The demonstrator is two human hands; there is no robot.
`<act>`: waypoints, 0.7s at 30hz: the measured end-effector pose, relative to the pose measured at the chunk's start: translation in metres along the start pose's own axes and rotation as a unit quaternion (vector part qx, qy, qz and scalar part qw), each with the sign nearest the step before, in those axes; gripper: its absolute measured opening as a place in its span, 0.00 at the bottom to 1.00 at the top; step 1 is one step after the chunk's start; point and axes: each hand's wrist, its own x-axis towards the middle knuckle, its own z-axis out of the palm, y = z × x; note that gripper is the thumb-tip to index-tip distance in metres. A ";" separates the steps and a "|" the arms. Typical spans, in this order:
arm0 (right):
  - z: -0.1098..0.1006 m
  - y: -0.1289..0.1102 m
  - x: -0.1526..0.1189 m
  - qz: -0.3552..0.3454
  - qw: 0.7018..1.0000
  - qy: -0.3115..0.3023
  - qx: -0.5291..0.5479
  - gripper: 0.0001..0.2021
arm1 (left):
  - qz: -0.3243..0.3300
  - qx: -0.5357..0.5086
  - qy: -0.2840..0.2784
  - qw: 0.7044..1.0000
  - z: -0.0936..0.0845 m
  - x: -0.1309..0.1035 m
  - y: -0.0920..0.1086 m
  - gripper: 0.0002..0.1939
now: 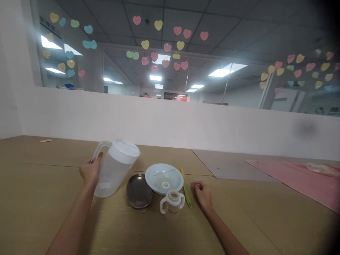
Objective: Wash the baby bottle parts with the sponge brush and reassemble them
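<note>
My left hand [90,171] is wrapped round the handle of a translucent lidded pitcher [113,171], which tilts to the right. Just right of the pitcher lies an oval metal dish [139,191]. A pale blue bowl [151,177] holds a small white ring-shaped piece and something clear. In front of the bowl stands a clear bottle [173,205] with two white handles and an open top. A brush-like tool [186,191], yellow and green, lies along the bowl's right side. My right hand [202,194] rests on the table beside it, fingers curled, apparently around nothing.
The brown-covered table [225,219] meets a white wall [170,122] under windows with heart-shaped notes. A pink cloth [300,180] lies at the right with a whitish item on it. At the far left back is a small flat tan piece [45,140].
</note>
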 end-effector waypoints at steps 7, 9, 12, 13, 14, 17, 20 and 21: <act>0.004 -0.001 -0.007 -0.001 0.999 -0.007 -0.040 0.15 | 0.214 0.218 -0.071 0.949 0.021 -0.048 0.059 0.12; 0.005 0.000 -0.008 -0.006 0.999 -0.012 -0.051 0.14 | 0.241 0.233 -0.093 0.937 0.026 -0.059 0.064 0.11; 0.006 0.001 -0.008 -0.007 0.998 -0.015 -0.061 0.14 | 0.255 0.257 -0.106 0.926 0.028 -0.065 0.066 0.10; 0.007 0.001 -0.007 -0.007 0.998 -0.016 -0.061 0.14 | 0.255 0.264 -0.106 0.924 0.028 -0.066 0.067 0.09; 0.007 0.001 -0.007 -0.007 0.998 -0.018 -0.061 0.14 | 0.253 0.270 -0.106 0.923 0.027 -0.065 0.067 0.09; 0.007 0.001 -0.007 -0.008 0.998 -0.019 -0.059 0.14 | 0.242 0.281 -0.115 0.921 0.025 -0.064 0.069 0.10; 0.007 0.001 -0.008 -0.010 0.998 -0.020 -0.058 0.14 | 0.236 0.291 -0.121 0.920 0.023 -0.065 0.070 0.10; 0.007 0.001 -0.009 -0.012 0.998 -0.021 -0.058 0.14 | 0.235 0.295 -0.120 0.918 0.023 -0.065 0.070 0.10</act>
